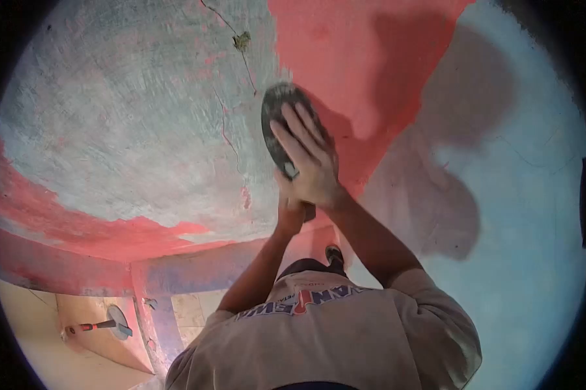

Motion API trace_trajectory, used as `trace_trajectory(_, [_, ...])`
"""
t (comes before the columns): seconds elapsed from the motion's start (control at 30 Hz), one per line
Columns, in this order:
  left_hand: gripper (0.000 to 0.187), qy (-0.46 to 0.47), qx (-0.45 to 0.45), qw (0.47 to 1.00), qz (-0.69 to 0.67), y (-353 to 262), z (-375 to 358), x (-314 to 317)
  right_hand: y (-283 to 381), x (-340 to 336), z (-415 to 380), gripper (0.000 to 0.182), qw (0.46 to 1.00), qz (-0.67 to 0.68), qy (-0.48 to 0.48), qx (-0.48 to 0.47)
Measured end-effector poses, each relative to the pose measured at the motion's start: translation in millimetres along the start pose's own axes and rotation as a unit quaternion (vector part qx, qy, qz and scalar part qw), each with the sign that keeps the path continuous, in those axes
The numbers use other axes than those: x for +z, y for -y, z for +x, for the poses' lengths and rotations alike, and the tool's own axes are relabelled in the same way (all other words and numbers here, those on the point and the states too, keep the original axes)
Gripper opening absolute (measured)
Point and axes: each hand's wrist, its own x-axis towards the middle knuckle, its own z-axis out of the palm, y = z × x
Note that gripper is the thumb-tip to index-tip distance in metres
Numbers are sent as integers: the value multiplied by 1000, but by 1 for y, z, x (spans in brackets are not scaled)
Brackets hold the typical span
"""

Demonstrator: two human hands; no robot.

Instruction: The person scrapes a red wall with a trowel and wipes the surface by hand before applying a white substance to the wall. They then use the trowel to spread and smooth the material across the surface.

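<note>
A dark, dusty oval tool (277, 107) is up against the wall, over the border between grey plaster and red paint. My right hand (314, 170) lies over its face, fingers long and slightly apart, pressing on it. Below, my left hand (289, 209) is wrapped around the tool's lower part, beside a short dark end piece (309, 211). My right hand partly hides the left, and the tool's underside is out of sight. I cannot make out the tool's exact kind.
The scraped grey wall (130, 117) has a crack with a small hole (241, 41). Red paint (338, 52) borders a light blue wall (527, 195) bearing shadows. Lower left, a tool with a red and black handle (94, 326) lies beside a round grey disc (118, 318).
</note>
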Motion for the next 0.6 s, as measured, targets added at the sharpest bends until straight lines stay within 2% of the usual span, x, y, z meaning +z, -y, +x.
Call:
trace_trajectory(0.03, [33,-10,33,999,17,-5,9,3,-1,-4,12,78,1000,7,-5,-5])
trace_trajectory(0.1, [27,6,-25,998,-58,-45,13,20,0,-8,23,79,1000,6,-17,-9])
trace_trajectory(0.13, [27,25,-30,998,-56,-48,13,21,-2,-7,23,80,1000,11,-23,-10])
trace_trajectory(0.2, [31,-2,-28,998,-49,-28,3,13,1,-7,15,78,1000,11,-12,-10])
trace_trajectory(0.23, [32,-14,-25,999,-45,-12,-1,4,0,-3,1,72,996,75,-41,2])
trace_trajectory(0.27, [44,-18,6,999,51,9,-2,-12,-6,5,-16,67,988,140,-70,12])
trace_trajectory(0.3, [42,-26,15,998,46,10,-8,-10,-7,15,-26,60,970,208,-103,73])
trace_trajectory(0.33, [40,-34,25,998,43,11,-14,-8,-8,24,-36,53,941,277,-144,128])
trace_trajectory(0.37, [44,-30,-55,997,-54,-3,-15,1,-1,31,-35,46,891,345,-182,233])
trace_trajectory(0.4, [46,-23,-46,998,-47,-7,-8,2,3,34,-36,39,822,406,-214,338])
trace_trajectory(0.43, [48,-18,-43,998,-41,-9,-1,1,0,32,-35,35,756,497,-192,380])
trace_trajectory(0.5, [52,1,-39,998,-44,-17,3,1,-1,17,-7,26,588,655,-148,451])
trace_trajectory(0.53, [53,18,-35,998,-53,-24,5,4,-4,18,-4,22,588,666,-153,432])
trace_trajectory(0.6, [55,38,-26,997,-66,-18,6,0,-2,18,-6,22,593,636,-164,465])
